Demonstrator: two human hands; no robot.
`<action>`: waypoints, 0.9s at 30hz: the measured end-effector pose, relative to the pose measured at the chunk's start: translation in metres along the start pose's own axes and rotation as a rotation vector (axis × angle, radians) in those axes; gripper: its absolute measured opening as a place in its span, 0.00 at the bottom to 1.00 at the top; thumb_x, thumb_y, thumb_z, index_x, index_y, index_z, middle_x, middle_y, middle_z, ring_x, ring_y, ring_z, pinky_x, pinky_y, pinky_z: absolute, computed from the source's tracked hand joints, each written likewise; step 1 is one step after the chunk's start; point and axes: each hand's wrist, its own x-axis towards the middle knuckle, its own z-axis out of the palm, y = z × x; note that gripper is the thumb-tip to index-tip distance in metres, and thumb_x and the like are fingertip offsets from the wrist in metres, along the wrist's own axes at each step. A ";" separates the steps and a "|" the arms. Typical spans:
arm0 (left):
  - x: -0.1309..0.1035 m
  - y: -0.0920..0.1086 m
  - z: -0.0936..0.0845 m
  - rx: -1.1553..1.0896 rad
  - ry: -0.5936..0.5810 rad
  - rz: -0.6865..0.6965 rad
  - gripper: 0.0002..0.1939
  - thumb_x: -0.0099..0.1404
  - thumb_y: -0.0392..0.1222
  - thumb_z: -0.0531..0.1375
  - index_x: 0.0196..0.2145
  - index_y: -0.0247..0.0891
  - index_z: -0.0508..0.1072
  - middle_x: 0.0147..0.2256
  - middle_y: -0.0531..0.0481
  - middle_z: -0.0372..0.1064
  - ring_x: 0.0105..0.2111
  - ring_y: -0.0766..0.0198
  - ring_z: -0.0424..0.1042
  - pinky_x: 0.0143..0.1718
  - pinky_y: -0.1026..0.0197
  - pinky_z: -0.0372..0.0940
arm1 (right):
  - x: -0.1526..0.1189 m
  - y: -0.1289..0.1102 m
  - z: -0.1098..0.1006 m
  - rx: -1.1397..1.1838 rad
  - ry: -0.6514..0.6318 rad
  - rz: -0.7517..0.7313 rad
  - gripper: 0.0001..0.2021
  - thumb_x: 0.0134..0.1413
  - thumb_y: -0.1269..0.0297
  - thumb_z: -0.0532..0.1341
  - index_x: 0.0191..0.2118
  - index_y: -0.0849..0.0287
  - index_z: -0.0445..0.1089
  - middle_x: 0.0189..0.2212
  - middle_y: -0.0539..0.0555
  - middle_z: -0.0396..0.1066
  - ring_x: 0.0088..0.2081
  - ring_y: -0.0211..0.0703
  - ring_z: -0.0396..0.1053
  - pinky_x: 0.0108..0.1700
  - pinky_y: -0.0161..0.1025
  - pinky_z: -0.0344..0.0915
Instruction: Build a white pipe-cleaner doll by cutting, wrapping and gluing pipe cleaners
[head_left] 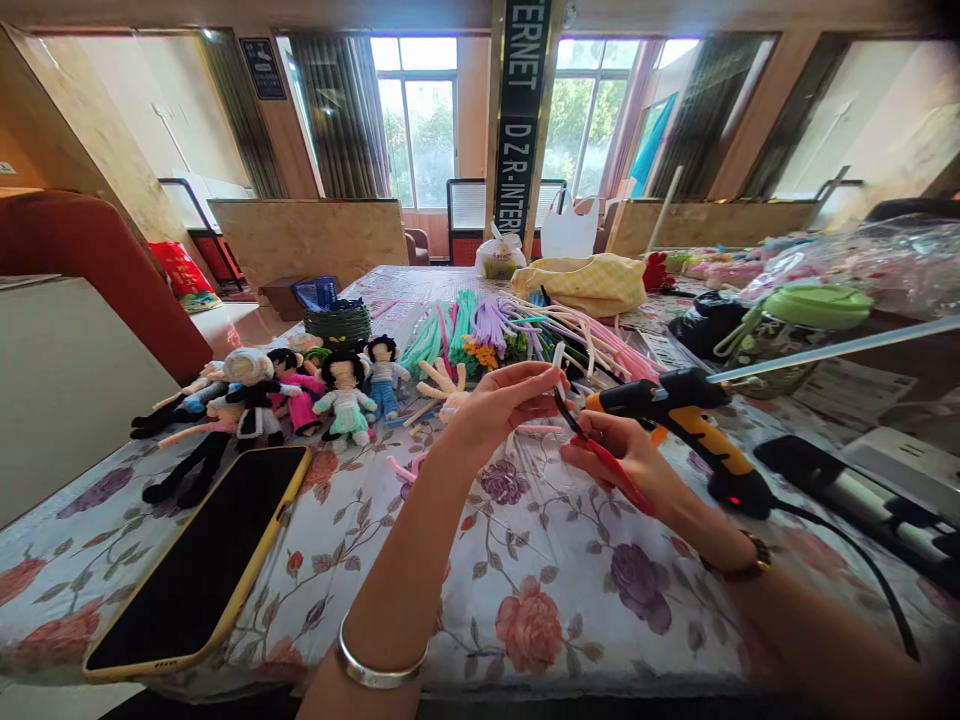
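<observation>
My left hand (514, 400) pinches a short white pipe-cleaner piece (559, 354) between thumb and fingers, above the flowered tablecloth (525, 550). Close by on the right, my right hand (619, 455) is closed round the red handles of a pair of scissors (611, 465). The dark blades point up and left, against or very near the white piece; whether they touch it is hard to tell. Behind my left hand lies a pale, several-pronged figure part (442, 385), and a pink pipe cleaner (409, 470) rests on the cloth to its lower left.
A glue gun (690, 425) with a long glue stick stands right of my right hand, its cable trailing rightward. Several dolls (345, 400) and a phone (202, 560) are on the left. Pipe-cleaner bundles (495, 330), a yellow pouch (581, 283) and a green-lidded jar (810, 320) sit farther back.
</observation>
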 end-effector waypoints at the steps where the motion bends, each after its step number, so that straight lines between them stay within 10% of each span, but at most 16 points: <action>1: 0.000 0.000 0.000 -0.002 0.000 0.000 0.10 0.50 0.42 0.67 0.29 0.34 0.75 0.28 0.53 0.71 0.26 0.70 0.71 0.36 0.62 0.66 | 0.000 0.000 0.000 -0.002 0.002 -0.003 0.22 0.42 0.52 0.68 0.21 0.57 0.53 0.16 0.41 0.52 0.17 0.28 0.47 0.19 0.33 0.42; 18: 0.004 -0.001 -0.002 -0.042 0.066 0.025 0.11 0.49 0.44 0.68 0.28 0.35 0.74 0.28 0.53 0.72 0.25 0.72 0.71 0.33 0.65 0.64 | 0.003 0.009 -0.001 -0.015 0.060 -0.025 0.22 0.41 0.46 0.66 0.23 0.56 0.56 0.16 0.42 0.54 0.17 0.31 0.52 0.19 0.33 0.48; 27: 0.014 -0.007 -0.011 -0.101 0.324 0.118 0.10 0.50 0.39 0.67 0.29 0.34 0.71 0.27 0.52 0.73 0.27 0.71 0.71 0.37 0.64 0.63 | 0.003 0.001 0.004 -0.765 0.262 0.017 0.16 0.49 0.49 0.61 0.24 0.56 0.62 0.20 0.51 0.67 0.23 0.41 0.63 0.26 0.38 0.55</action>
